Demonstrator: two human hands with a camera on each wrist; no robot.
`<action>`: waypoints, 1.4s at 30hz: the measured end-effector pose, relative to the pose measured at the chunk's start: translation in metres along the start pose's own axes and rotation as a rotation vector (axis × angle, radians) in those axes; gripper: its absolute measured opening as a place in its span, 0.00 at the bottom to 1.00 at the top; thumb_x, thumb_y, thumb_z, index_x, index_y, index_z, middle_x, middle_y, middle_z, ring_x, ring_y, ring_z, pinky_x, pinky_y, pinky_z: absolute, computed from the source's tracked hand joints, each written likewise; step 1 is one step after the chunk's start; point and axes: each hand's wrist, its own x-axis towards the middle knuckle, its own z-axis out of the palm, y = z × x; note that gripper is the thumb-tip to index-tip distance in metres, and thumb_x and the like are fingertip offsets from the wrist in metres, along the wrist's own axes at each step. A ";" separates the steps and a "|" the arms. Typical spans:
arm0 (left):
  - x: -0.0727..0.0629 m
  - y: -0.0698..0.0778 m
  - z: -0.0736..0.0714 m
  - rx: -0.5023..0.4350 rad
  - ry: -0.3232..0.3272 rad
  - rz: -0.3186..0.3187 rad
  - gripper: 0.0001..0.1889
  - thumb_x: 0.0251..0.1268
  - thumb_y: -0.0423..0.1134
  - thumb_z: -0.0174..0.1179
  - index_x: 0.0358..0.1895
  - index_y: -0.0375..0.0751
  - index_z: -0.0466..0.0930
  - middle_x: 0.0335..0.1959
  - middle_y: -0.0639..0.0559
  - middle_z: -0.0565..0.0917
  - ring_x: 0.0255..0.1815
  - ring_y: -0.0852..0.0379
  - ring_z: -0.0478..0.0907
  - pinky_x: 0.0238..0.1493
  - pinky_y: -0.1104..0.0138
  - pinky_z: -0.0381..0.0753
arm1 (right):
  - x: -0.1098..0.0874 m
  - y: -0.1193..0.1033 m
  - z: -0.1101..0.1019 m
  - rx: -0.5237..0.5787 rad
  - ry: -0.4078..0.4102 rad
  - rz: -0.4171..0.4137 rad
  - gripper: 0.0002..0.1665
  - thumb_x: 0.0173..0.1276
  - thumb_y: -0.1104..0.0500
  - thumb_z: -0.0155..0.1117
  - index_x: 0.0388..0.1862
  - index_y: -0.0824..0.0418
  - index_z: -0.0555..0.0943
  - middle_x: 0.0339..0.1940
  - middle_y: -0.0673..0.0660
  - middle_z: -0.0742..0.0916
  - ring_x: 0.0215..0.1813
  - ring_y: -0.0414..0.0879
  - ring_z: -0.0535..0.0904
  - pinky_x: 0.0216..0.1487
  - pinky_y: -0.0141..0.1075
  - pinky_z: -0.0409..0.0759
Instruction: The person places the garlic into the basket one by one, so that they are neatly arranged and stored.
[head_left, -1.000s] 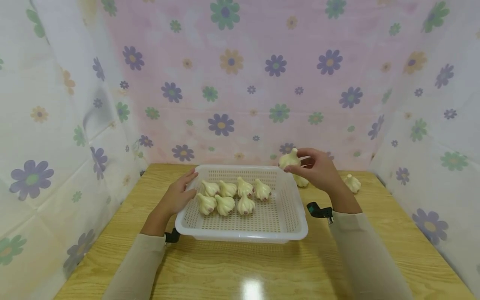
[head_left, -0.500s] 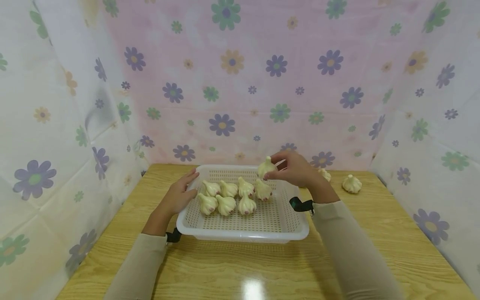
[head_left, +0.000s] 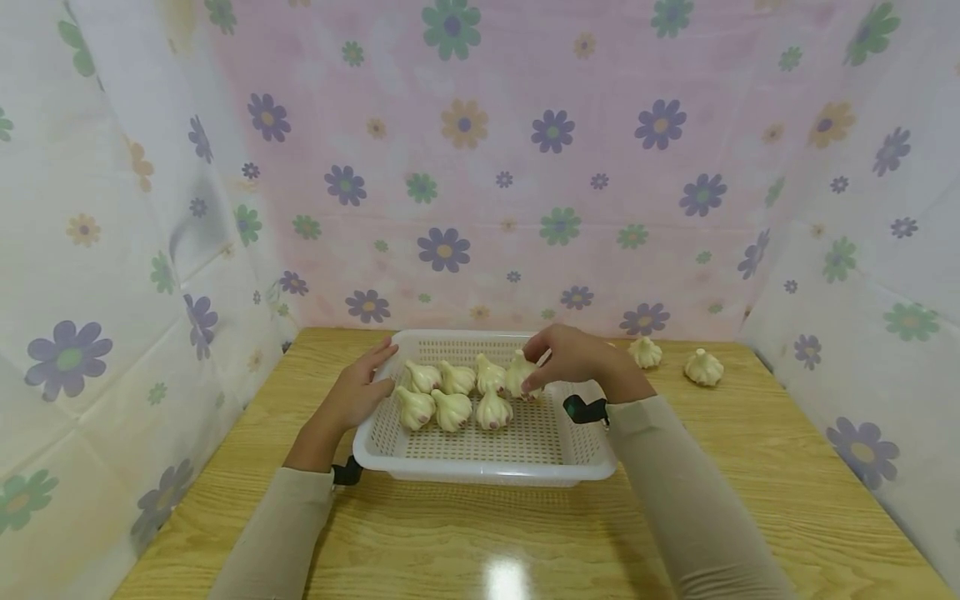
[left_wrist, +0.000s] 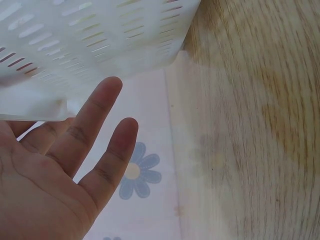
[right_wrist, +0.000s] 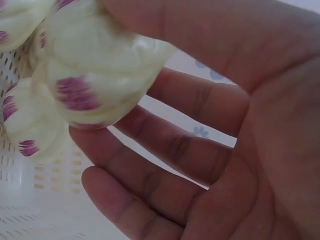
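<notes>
Over the back right part of the white basket (head_left: 483, 472), the right hand (head_left: 572, 357) pinches a garlic bulb (head_left: 518, 374) between thumb and fingers, apparently in the middle of setting it down among the others, so the next move seems to call for a low, gentle release. Close by, the bulbs already inside (head_left: 452, 412) crowd that spot and could be knocked, while the left hand (head_left: 357, 393) rests on the left rim, fingers spread; beyond, two loose bulbs (head_left: 704, 367) lie on the table (head_left: 757, 467).
</notes>
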 end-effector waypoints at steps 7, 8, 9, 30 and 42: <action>0.000 0.001 0.000 0.004 0.002 0.008 0.37 0.68 0.38 0.52 0.82 0.43 0.60 0.86 0.55 0.51 0.78 0.34 0.64 0.65 0.45 0.80 | -0.003 0.002 0.003 -0.027 -0.046 0.021 0.39 0.56 0.49 0.82 0.65 0.62 0.83 0.66 0.61 0.84 0.64 0.58 0.83 0.65 0.54 0.81; 0.000 0.001 0.000 0.003 0.003 0.009 0.37 0.68 0.38 0.52 0.82 0.42 0.60 0.86 0.55 0.51 0.78 0.34 0.64 0.65 0.45 0.80 | -0.003 0.002 0.004 -0.027 -0.051 0.028 0.39 0.55 0.49 0.83 0.64 0.61 0.83 0.65 0.60 0.85 0.63 0.57 0.84 0.64 0.53 0.81; 0.000 0.001 0.000 0.001 0.003 0.009 0.36 0.68 0.37 0.52 0.82 0.42 0.60 0.86 0.55 0.51 0.78 0.33 0.65 0.64 0.45 0.80 | -0.003 0.003 0.005 -0.027 -0.053 0.034 0.38 0.55 0.49 0.83 0.64 0.61 0.84 0.64 0.59 0.85 0.62 0.57 0.84 0.63 0.52 0.82; 0.000 0.001 0.000 -0.008 0.002 0.009 0.37 0.67 0.37 0.51 0.82 0.42 0.60 0.86 0.55 0.51 0.80 0.35 0.62 0.67 0.44 0.77 | -0.003 0.010 0.015 -0.060 -0.051 0.036 0.26 0.53 0.51 0.85 0.50 0.56 0.90 0.48 0.51 0.90 0.47 0.46 0.87 0.52 0.45 0.87; -0.001 0.001 0.000 -0.008 0.000 0.000 0.37 0.69 0.37 0.52 0.82 0.43 0.59 0.86 0.56 0.50 0.79 0.35 0.63 0.67 0.45 0.78 | 0.003 0.011 0.021 -0.102 -0.056 0.087 0.11 0.54 0.58 0.84 0.34 0.56 0.89 0.30 0.51 0.88 0.34 0.54 0.86 0.36 0.39 0.83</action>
